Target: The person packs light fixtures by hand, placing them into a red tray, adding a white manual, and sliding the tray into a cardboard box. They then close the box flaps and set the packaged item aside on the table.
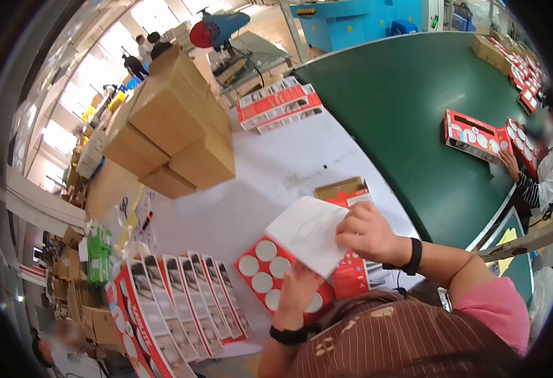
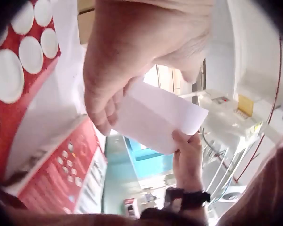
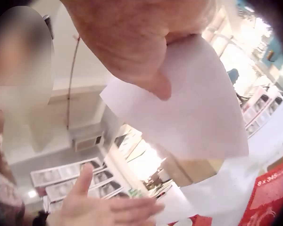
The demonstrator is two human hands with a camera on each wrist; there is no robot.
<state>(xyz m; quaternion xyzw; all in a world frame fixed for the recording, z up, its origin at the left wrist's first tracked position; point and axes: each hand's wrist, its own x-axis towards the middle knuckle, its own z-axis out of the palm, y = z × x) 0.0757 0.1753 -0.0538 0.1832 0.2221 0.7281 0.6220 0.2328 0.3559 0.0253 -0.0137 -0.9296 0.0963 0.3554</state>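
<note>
A white sheet of paper with faint line markings is held up over the table. My right hand pinches its right edge, thumb on one face in the right wrist view. My left hand is at the sheet's lower edge in the head view; the right wrist view shows this left hand with straight fingers and the thumb raised. Below lies a red box printed with white discs, partly covered by the left hand. Behind the sheet stands another red box with an open cardboard flap.
Several red-and-white boxes stand in a row at the left front. Large brown cartons are stacked behind, with more boxes at the far edge. A green conveyor runs at right, where another person handles a box.
</note>
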